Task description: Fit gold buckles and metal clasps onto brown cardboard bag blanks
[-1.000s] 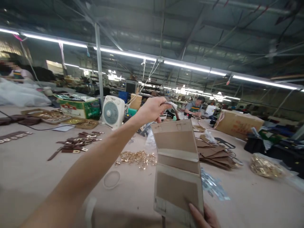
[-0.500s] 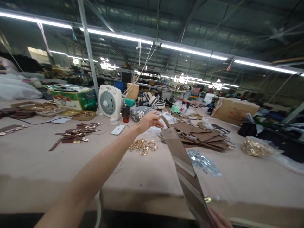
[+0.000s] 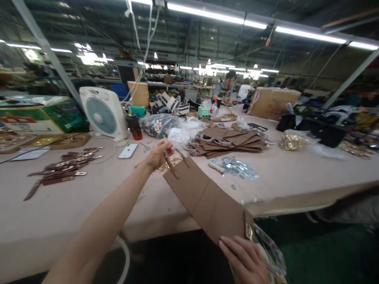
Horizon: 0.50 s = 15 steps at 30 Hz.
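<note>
A long brown bag panel (image 3: 207, 201) stretches diagonally between my two hands over the table's front edge, its flat face toward me. My left hand (image 3: 160, 154) is closed round the strap handle (image 3: 171, 165) at its far end. At the near end my right hand (image 3: 244, 258) grips the panel, fingers lying over its face and thumb hidden. Beside those fingers is a gold metal fitting (image 3: 249, 232), with a plastic-wrapped handle (image 3: 274, 250) hanging off that end. Small gold hardware (image 3: 174, 161) lies partly hidden behind my left hand.
Brown panels (image 3: 231, 140) are stacked behind, with grey metal plates (image 3: 239, 169) before them. Left are brown straps (image 3: 63, 167), a phone (image 3: 128, 151), a dark tumbler (image 3: 134, 127) and a fan (image 3: 102, 112). A co-worker (image 3: 224, 90) sits across, near a carton (image 3: 274, 103).
The panel has turned from a steep, narrow angle to show its broad face. My right hand has come further into view. The camera has swung to the right.
</note>
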### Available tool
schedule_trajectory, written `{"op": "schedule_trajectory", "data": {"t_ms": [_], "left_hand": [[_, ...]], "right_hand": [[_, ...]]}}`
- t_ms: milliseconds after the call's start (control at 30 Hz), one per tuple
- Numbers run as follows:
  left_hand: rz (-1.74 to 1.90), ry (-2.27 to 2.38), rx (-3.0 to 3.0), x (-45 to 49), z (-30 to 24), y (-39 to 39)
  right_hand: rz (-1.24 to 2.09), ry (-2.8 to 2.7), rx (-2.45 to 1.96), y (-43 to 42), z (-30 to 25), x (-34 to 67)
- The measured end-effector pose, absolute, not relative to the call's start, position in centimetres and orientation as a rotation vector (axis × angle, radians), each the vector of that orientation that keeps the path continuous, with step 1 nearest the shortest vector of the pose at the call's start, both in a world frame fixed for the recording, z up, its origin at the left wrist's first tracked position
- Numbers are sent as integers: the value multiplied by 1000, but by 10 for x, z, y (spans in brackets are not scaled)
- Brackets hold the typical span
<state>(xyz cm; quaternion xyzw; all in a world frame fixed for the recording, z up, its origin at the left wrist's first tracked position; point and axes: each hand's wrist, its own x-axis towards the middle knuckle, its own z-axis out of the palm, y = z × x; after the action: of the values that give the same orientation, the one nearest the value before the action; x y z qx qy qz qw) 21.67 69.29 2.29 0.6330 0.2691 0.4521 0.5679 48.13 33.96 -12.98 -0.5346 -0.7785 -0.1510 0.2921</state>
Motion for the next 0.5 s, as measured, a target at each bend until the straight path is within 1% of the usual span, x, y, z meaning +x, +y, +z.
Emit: {"op": "schedule_trajectory", "data": {"t_ms": [100, 233, 367, 433, 500], "left_hand": [[1093, 618, 1473, 210, 10, 705], [1266, 643, 1422, 192, -2, 701], [1470, 632, 1376, 162, 0, 650], [1544, 759, 1353, 148, 0, 614], [1467, 949, 1326, 137, -5, 578]], "right_hand": [[-434, -2034, -1396, 345, -114, 470], [-431, -2079, -1364, 360, -105, 470], [-491, -1949, -1499, 364, -107, 497], [-500, -1912, -1535, 366, -107, 516], [-506, -1942, -1493, 370, -100, 536]]}}
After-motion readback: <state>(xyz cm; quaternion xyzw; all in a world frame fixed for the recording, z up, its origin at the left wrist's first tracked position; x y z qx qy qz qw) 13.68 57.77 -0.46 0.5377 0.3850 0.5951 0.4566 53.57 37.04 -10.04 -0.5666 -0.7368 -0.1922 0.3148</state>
